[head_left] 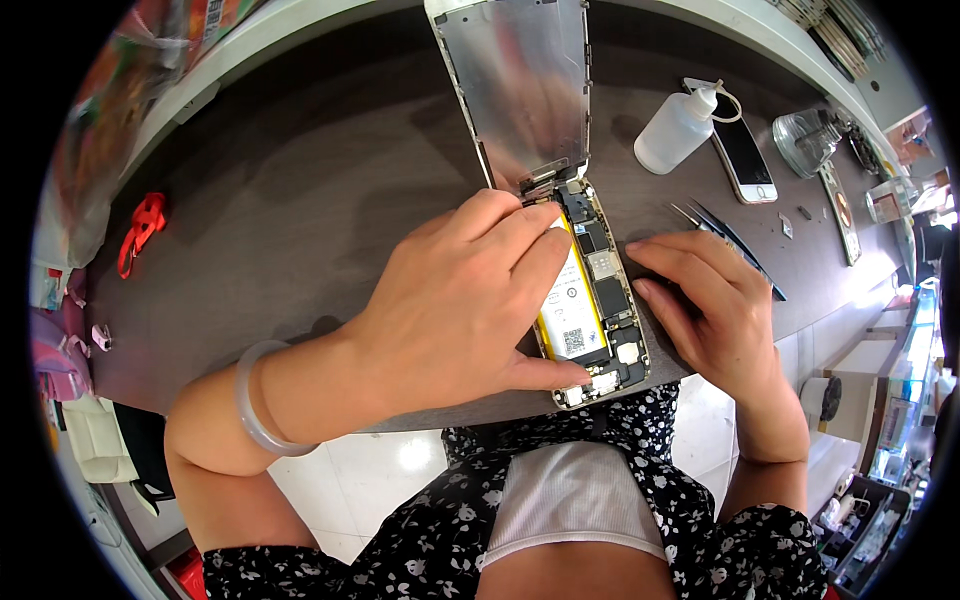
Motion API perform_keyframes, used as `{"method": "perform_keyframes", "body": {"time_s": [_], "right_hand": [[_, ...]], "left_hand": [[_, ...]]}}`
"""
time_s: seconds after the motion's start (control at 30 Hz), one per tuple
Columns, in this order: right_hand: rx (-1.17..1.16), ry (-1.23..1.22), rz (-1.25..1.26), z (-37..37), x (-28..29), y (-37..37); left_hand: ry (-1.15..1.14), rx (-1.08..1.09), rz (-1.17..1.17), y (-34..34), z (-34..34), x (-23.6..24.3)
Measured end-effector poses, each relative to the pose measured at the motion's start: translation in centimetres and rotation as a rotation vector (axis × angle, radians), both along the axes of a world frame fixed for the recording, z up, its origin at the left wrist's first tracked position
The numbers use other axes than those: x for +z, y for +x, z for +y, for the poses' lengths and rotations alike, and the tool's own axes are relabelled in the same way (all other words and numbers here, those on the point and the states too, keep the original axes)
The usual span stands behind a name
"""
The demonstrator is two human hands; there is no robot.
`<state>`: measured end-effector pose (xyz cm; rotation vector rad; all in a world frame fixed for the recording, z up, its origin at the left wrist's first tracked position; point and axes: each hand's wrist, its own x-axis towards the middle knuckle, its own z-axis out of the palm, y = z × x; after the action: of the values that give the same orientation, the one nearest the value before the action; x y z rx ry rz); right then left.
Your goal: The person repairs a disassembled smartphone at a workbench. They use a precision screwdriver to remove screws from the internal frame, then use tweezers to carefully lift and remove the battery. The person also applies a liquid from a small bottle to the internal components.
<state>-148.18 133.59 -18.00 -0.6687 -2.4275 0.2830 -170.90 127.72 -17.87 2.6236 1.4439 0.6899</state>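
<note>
An opened smartphone body (606,300) lies near the front edge of a dark table (300,200), showing a yellow battery and circuit boards. Its screen panel (520,90) stands tilted up from the top end, metal back facing me. My left hand (460,300) rests over the phone's left side, fingers on the battery near the top and thumb at the bottom end. My right hand (705,305) lies flat on the table against the phone's right edge. It holds nothing.
A white squeeze bottle (678,130), a second smartphone (745,160), tweezers (725,240) and a glass jar (805,140) sit at the right. A red strap (142,228) lies at the left. Shelves and boxes line the far right.
</note>
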Motion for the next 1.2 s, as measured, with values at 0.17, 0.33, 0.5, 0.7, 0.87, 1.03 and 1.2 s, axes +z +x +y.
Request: {"method": "perform_keyframes", "body": {"time_s": [0.17, 0.33, 0.5, 0.7, 0.87, 1.03, 1.2], "right_hand": [[0.084, 0.073, -0.066, 1.9, 0.6, -0.8], [0.183, 0.255, -0.217, 3.7, 1.3, -2.9], [0.225, 0.333, -0.305, 4.3, 1.9, -4.1], [0.331, 0.444, -0.291, 4.6, 1.8, -4.6], [0.386, 0.562, -0.255, 4.5, 1.0, -4.5], [0.163, 0.425, -0.08, 4.7, 2.6, -3.0], [0.237, 0.252, -0.171, 3.2, 2.0, -2.2]], "left_hand": [[0.06, 0.002, 0.047, 0.1, -0.2, 0.0], [0.113, 0.01, 0.05, 0.0, -0.2, -0.4], [0.066, -0.006, 0.052, -0.1, -0.2, -0.3], [0.05, -0.001, 0.024, -0.1, -0.4, -0.6], [0.038, 0.004, 0.034, -0.1, -0.6, -0.5], [0.007, -0.015, 0.069, -0.2, -0.5, -0.5], [0.018, -0.027, 0.059, -0.2, -0.6, -0.7]]}}
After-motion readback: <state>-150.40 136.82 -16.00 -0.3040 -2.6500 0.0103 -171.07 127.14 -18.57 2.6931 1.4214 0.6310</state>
